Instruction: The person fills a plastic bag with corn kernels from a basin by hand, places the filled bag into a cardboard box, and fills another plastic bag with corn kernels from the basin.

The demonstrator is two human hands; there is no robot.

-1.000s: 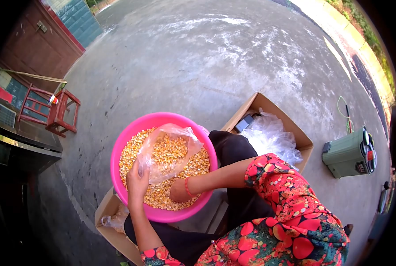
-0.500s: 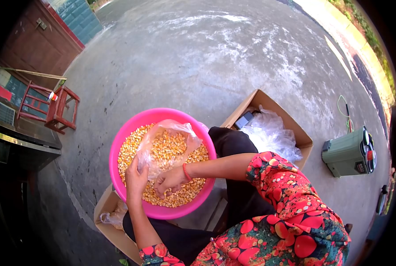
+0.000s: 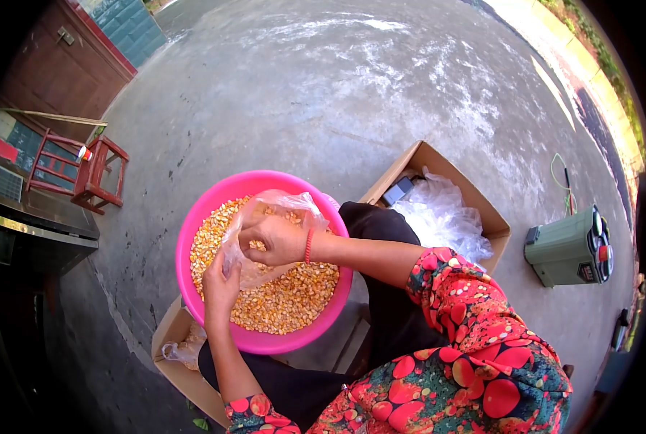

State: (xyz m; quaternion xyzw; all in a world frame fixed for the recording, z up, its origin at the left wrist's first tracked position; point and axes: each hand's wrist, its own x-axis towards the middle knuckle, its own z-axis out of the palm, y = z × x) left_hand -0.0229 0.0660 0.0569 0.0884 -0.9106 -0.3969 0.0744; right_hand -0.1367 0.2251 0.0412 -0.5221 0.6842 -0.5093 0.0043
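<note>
A pink basin full of loose yellow corn kernels sits before my knees. Inside it stands a clear plastic bag, its mouth spread and some kernels showing within. My left hand pinches the bag's near-left edge between thumb and fingers. Over the bag's mouth is my right hand, its fingers curled and closed, with a red band at the wrist. Whatever lies inside those fingers is hidden from view.
On the right, a cardboard box holds clear plastic bags and a dark small box. Another cardboard box with a filled bag is at lower left. A green tank and a red chair stand farther off.
My right hand has risen from the corn at the basin's near side and moved up over the bag's mouth. My left hand keeps its hold on the bag.
</note>
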